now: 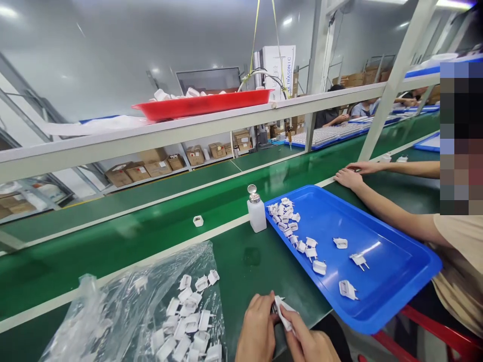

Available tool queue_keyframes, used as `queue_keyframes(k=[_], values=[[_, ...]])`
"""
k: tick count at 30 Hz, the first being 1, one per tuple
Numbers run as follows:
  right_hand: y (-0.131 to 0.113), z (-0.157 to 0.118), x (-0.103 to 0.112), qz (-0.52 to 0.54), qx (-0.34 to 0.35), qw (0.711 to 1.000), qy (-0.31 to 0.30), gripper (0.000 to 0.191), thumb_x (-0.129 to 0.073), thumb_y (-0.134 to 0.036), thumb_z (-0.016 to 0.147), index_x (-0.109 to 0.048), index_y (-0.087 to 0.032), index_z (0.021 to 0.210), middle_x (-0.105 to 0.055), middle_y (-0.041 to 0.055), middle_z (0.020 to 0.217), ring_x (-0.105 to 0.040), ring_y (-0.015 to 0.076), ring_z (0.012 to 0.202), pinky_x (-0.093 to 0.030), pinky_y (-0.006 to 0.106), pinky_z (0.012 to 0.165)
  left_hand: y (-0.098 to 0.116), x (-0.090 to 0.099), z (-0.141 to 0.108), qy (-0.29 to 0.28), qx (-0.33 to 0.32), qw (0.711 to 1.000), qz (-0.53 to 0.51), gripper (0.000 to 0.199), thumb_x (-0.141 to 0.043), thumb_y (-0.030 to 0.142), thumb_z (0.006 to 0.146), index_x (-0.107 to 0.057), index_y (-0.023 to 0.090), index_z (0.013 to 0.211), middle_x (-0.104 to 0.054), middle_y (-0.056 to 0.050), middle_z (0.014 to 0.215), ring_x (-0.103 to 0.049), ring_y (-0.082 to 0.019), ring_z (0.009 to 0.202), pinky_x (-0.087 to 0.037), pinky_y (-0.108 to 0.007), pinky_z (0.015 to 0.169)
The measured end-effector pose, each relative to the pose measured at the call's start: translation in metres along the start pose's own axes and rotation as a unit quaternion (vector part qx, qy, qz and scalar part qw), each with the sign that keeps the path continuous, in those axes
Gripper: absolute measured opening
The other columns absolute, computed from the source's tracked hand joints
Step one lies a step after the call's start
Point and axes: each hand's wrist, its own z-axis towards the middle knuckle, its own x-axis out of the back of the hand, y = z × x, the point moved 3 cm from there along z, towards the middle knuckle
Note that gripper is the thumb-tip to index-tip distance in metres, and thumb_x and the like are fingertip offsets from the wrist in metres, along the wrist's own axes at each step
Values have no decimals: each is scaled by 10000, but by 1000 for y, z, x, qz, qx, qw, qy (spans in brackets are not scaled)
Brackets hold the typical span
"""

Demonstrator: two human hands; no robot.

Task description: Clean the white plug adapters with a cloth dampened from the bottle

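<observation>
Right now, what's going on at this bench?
The person's left hand and right hand together hold a small white plastic plug piece over the green bench. More lie on a clear plastic bag to the left and in a blue plastic tray to the right. A co-worker's forearm rests beside that tray.

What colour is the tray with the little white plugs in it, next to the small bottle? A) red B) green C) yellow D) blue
D: the tray holding the scattered white plugs is bright blue, and it sits right beside the small white bottle on the green table.
</observation>
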Motion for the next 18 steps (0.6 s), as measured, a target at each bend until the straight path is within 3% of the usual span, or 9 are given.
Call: queue_keyframes(k=[3,7,12,15,18], values=[[-16,21,9,11,-14,994,-107,539,-272,-458,1085,-664,-207,1357,-811,116,822,-801,260,708,-579,266,635,3,8,1,17,9,1000,-16,530,-429,63,854,-692,89,1314,-774,-195,1128,-680,-342,1043,-544,-507,959],[-33,33,6,3,-32,991,-126,529,-259,-383,1070,-629,-174,1385,-821,121,895,-805,288,752,-544,293,615,10,19,5,24,0,999,-46,508,-480,67,829,-748,200,1240,-796,-136,1061,-686,-295,937,-541,-405,891],[-36,45,5,10,-81,991,-105,539,-266,-363,1048,-628,-157,1389,-800,148,850,-785,342,770,-492,345,640,16,28,10,29,1,996,-90,403,-488,66,837,-814,231,1008,-781,-94,874,-652,-266,812,-502,-372,804],[-34,56,18,62,-106,990,-71,459,-370,-394,1025,-725,-208,1248,-793,125,852,-765,330,803,-491,344,684,15,30,7,43,33,991,-124,323,-585,95,795,-829,210,974,-763,-81,810,-649,-249,747,-507,-357,739],[-37,57,39,163,-135,977,-8,423,-494,-510,991,-764,-225,1151,-786,108,946,-732,291,889,-519,339,802,16,31,-3,48,66,981,-178,303,-715,234,779,-813,134,1047,-793,-123,863,-712,-255,752,-569,-334,672]])
